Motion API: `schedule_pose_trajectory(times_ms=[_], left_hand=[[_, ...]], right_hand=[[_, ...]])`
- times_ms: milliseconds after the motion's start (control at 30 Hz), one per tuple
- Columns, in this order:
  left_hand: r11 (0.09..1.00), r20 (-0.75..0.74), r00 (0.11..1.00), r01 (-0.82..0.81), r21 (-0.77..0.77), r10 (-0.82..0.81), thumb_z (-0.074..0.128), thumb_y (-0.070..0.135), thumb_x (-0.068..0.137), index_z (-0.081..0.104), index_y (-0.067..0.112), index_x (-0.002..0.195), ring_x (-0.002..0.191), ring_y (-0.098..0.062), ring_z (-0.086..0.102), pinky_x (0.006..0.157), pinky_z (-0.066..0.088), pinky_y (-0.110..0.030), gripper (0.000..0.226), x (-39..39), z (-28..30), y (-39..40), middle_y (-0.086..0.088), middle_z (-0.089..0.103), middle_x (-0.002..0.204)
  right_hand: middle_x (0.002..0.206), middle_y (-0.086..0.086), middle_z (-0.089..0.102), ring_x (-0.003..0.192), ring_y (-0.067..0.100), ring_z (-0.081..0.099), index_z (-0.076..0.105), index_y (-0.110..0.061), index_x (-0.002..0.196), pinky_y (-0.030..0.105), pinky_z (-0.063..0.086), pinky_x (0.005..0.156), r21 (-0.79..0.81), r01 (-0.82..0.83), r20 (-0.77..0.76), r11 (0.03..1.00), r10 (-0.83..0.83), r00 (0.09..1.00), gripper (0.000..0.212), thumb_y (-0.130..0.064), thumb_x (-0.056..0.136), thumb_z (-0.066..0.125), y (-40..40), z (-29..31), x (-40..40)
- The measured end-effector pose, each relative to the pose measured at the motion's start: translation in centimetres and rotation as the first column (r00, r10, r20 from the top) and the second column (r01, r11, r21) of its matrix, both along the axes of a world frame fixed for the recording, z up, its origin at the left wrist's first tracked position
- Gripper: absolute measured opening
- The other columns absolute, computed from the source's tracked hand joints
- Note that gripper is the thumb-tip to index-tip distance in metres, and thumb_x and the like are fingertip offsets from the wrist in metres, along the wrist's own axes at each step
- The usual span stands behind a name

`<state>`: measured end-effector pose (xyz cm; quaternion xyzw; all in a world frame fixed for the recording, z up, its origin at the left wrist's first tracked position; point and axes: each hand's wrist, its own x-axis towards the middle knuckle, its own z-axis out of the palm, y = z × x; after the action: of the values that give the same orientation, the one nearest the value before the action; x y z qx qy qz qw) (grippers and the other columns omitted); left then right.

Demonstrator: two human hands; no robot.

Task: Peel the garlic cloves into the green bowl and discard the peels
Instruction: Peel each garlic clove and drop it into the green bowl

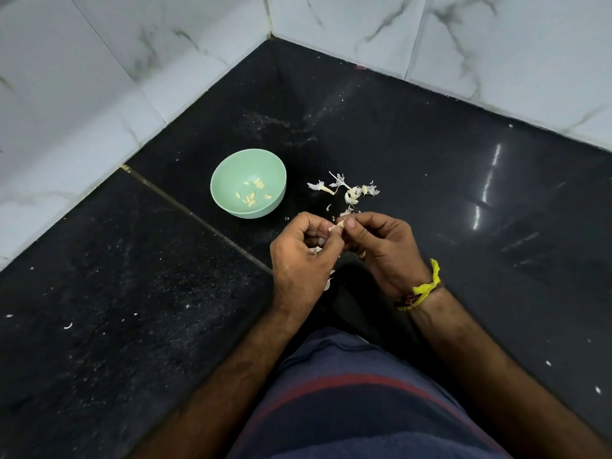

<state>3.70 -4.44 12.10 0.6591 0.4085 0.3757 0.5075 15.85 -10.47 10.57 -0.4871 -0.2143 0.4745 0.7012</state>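
A small pale garlic clove [336,227] is pinched between the fingertips of my left hand [303,256] and my right hand [384,248], just above the black counter. A bit of white peel shows inside the curl of my left hand. The green bowl [228,180] stands up and to the left of my hands, with several peeled cloves [252,193] in its bottom. A loose heap of white garlic peels and stems [349,192] lies on the counter right of the bowl, just beyond my hands.
The black stone counter [430,167] runs into a corner of white marble-tiled walls [99,77]. A seam crosses the counter diagonally under my left hand. Small white peel flecks are scattered at the left and right. A yellow thread circles my right wrist.
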Motion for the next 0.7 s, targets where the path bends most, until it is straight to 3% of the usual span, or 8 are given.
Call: schedule_pose_trajectory(times_ms=[300,500,700], left_hand=[[0.999,-0.027,0.999,-0.045,0.023,0.046,0.075,0.013,0.081,0.068,0.013,0.081,0.067,-0.022,0.07,0.067,0.062,-0.046,0.007,0.06,-0.15,0.06,-0.001,0.071,0.074],[0.997,0.015,0.999,-0.034,0.069,0.034,0.072,0.002,0.087,0.073,0.012,0.1,0.075,-0.01,0.071,0.072,0.057,-0.023,0.017,0.04,0.15,0.08,0.003,0.074,0.082],[0.966,-0.035,0.999,0.04,0.254,-0.032,0.077,0.007,0.086,0.077,0.008,0.09,0.072,-0.015,0.071,0.067,0.061,-0.036,0.004,-0.08,0.08,0.18,0.002,0.072,0.083]], right_hand=[[0.087,0.016,0.072,0.08,0.025,0.067,0.073,-0.003,0.09,0.032,0.056,0.076,0.034,-0.014,-0.16,0.999,0.019,0.987,0.031,-0.026,0.07,0.079,-0.15,-0.3,-0.02],[0.081,0.013,0.071,0.075,0.02,0.067,0.075,-0.004,0.09,0.028,0.057,0.071,0.023,0.011,-0.185,1.0,-0.007,0.983,0.025,-0.022,0.073,0.074,-0.3,-0.29,0.18],[0.088,0.019,0.072,0.081,0.028,0.069,0.076,-0.004,0.089,0.033,0.058,0.077,0.01,0.025,-0.125,1.0,-0.023,0.992,0.025,-0.021,0.071,0.076,-0.37,-0.21,0.26]])
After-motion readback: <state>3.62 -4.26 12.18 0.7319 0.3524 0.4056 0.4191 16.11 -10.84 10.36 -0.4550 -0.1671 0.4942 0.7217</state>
